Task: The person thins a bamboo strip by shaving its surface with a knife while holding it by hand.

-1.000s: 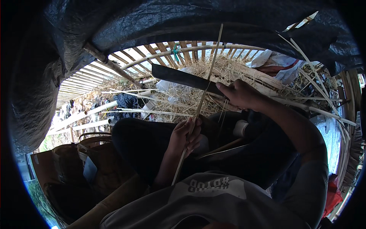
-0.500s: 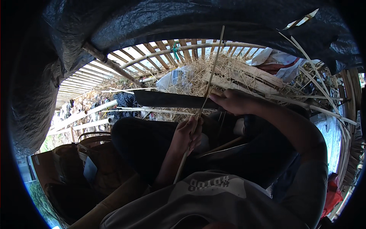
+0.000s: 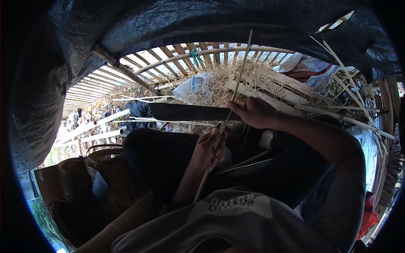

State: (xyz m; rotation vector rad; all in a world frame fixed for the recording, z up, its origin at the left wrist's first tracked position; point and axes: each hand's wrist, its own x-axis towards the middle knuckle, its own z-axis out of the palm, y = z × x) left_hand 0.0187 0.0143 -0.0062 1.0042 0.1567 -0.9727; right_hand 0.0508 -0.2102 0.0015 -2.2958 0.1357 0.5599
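A long, thin bamboo strip [image 3: 241, 71] slants from near my waist up toward the fence. My left hand [image 3: 209, 147] is wrapped round its lower part. My right hand [image 3: 252, 112] grips a machete by its handle, which the fingers mostly hide. The wide dark blade [image 3: 190, 112] points left and lies across the strip, just above my left hand. My right thumb rests against the strip where blade and strip cross. Whether the edge has entered the strip is too dark to tell.
Beyond my folded legs lie straw-like shavings [image 3: 219, 84] and split bamboo pieces [image 3: 270, 99]. Bamboo poles [image 3: 90, 126] lie at the left, near a woven basket [image 3: 105, 164]. A slatted bamboo fence [image 3: 168, 59] stands ahead, under a dark tarp [image 3: 190, 25]. Long strips [image 3: 350, 84] lean at the right.
My right hand and the machete have shifted slightly down and right. The strip's upper end has tipped a little to the right. My left hand keeps its hold.
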